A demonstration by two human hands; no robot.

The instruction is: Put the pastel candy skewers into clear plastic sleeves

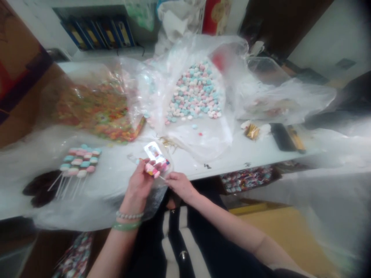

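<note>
A marshmallow skewer, with pink and white pieces, sits in the curled fingers of my left hand. My right hand pinches its thin white stick near the lower end. Just beyond the left fingers is a shiny printed packet; blur hides whether it wraps the candy. To the left, several marshmallow skewers lie side by side on the white table. Gold twist ties are scattered just past my hands.
An open plastic bag of pastel marshmallows spreads across the middle. Colourful gummy candies fill another bag at left. A gold tie bundle and a dark flat object lie right. Below the table edge, a box holds wrapped candies.
</note>
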